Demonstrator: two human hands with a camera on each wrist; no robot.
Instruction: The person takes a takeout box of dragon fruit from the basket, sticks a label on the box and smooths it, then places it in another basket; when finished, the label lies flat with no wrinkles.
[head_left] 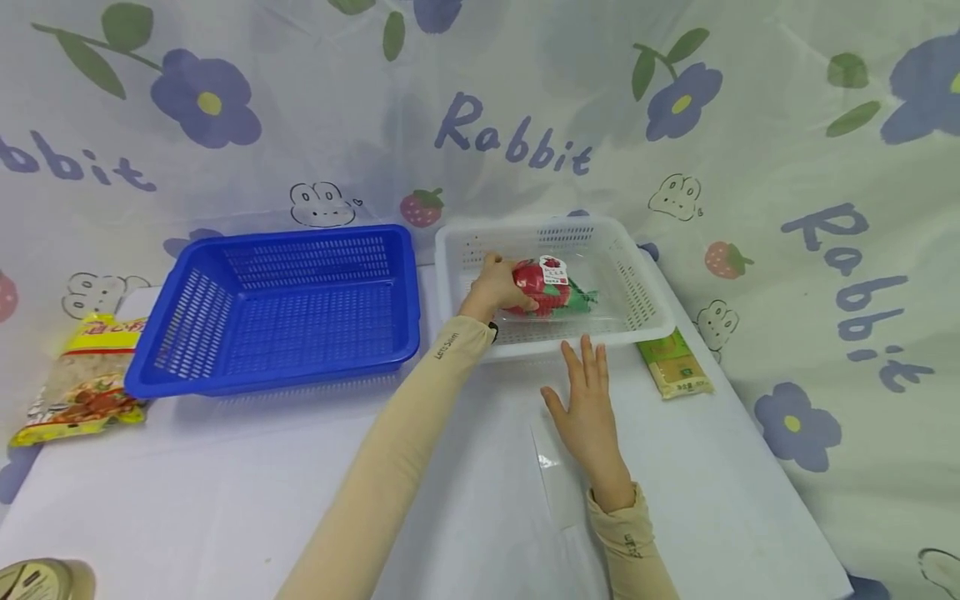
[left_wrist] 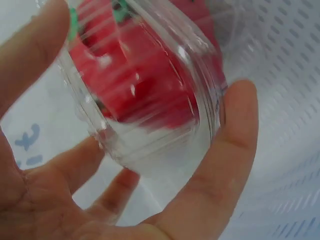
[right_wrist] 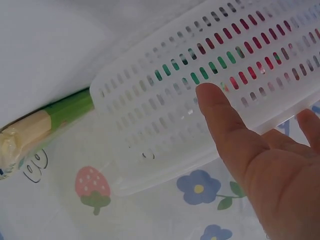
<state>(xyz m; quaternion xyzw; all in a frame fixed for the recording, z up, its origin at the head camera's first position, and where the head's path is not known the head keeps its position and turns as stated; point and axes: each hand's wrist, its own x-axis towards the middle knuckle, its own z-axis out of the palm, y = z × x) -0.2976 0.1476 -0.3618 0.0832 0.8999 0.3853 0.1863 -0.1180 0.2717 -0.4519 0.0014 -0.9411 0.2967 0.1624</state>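
Note:
My left hand (head_left: 493,289) reaches into the white plastic basket (head_left: 555,340) and grips a clear plastic box with a red and green fruit (head_left: 536,292) inside, a white label on its top. In the left wrist view, the thumb and fingers (left_wrist: 240,115) spread around one end of the clear box (left_wrist: 150,135). In front of the basket, my right hand (head_left: 590,417) is held with its fingers straight and holds nothing. Its fingertips come right up to the basket's front side in the head view. Through the slots of the basket wall (right_wrist: 165,130), red and green show in the right wrist view.
A blue basket (head_left: 315,379) stands left of the white one. Beyond it lies a yellow-edged food bag (head_left: 86,375). A green and beige packet (head_left: 678,367) pokes out by the white basket's right corner. A round-lidded container (head_left: 33,579) sits front left. Printed cloth hangs behind.

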